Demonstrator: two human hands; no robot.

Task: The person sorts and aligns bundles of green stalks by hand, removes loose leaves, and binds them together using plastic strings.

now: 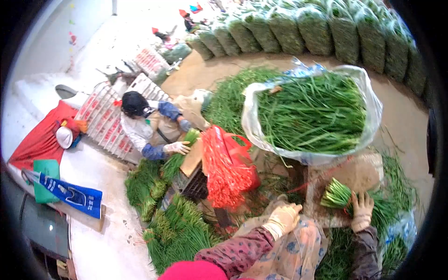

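A bunch of green stalks (pixel 337 194) lies on the low bench (pixel 366 169) in front of the person, just below the big clear bag (pixel 247 112) of loose greens (pixel 312 112). The work looks partway along: this bunch is gathered with its cut ends fairly level, though whether a tie goes round it cannot be told. Many bunches (pixel 186 228) are already heaped on the left, while the bag remains well filled with loose leaves.

The bunch's long axis runs roughly left to right across the view, dipping a little towards the right; its pale cut ends point left, and its leaves trail right, past the wrist.

The right hand (pixel 361 212) rests on the leafy part, fingers extended and slightly apart rather than wrapped round it. The left hand (pixel 283 221) hangs apart from the bunch, fingers curled; whether they grip anything cannot be told. Red strips (pixel 221 172) hang beyond it, near a co-worker (pixel 140 123).
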